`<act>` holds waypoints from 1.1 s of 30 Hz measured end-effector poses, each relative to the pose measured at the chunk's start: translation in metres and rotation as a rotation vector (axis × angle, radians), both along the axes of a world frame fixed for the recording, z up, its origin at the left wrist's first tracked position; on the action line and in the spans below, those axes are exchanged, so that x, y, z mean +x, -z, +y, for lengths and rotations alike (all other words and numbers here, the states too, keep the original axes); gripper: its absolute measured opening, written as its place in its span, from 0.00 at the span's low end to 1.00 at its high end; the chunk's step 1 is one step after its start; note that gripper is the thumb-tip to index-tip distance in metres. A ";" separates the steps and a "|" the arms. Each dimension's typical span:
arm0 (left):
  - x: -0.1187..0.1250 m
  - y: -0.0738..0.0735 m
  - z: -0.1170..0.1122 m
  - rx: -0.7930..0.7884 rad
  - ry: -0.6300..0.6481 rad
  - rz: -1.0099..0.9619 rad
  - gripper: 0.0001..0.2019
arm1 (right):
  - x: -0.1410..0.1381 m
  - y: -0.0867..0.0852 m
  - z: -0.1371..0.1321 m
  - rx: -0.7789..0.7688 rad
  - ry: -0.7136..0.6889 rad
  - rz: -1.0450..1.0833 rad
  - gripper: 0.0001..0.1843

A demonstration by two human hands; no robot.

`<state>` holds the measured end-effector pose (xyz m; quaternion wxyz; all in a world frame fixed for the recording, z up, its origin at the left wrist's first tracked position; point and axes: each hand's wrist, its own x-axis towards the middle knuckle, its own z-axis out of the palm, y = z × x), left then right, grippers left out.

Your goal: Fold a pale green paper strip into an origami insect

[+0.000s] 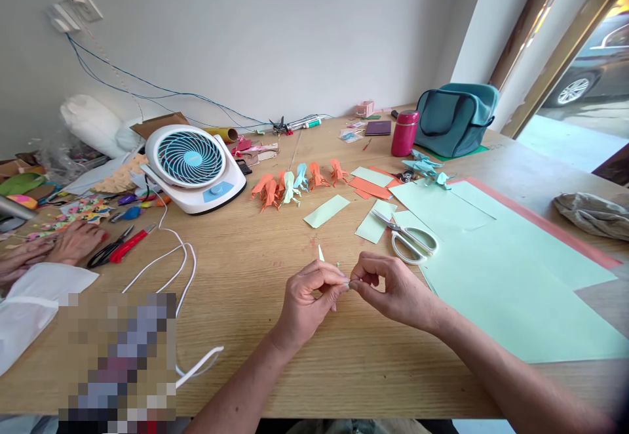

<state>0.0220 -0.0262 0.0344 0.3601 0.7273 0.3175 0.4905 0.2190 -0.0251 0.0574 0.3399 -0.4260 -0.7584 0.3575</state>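
My left hand (307, 296) is closed around a small piece of pale green folded paper (321, 253); one pointed tip sticks up above the fingers and the rest is mostly hidden. Thumb and forefinger of my right hand (393, 286) pinch the same paper where the two hands meet. Just beyond lie pale green paper strips (327, 211) and white-handled scissors (410, 240), their blades resting on a strip. A row of folded paper figures in orange (268, 193), pale green (289, 188) and blue (301, 177) stands farther back.
Large pale green sheets (511, 276) cover the right side. A white fan (196, 165) stands left, its cord trailing across the table. At the back are a magenta bottle (405, 134) and teal bag (457, 119). Another person's hands (73, 242) rest near red-handled pliers (132, 245).
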 end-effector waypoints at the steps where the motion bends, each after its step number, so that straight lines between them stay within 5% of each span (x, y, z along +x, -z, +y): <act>1: 0.000 0.000 0.000 -0.005 -0.005 -0.006 0.04 | 0.000 -0.001 0.000 -0.005 -0.001 0.001 0.06; 19: 0.001 -0.002 -0.001 -0.005 -0.102 -0.010 0.04 | 0.003 -0.002 0.002 -0.016 -0.007 0.040 0.09; 28: 0.002 -0.003 -0.001 -0.121 -0.126 -0.104 0.07 | -0.001 0.013 0.000 0.590 0.060 -0.117 0.03; 33: 0.005 -0.002 -0.002 -0.172 -0.089 -0.136 0.08 | -0.002 0.013 -0.003 0.737 0.101 -0.149 0.06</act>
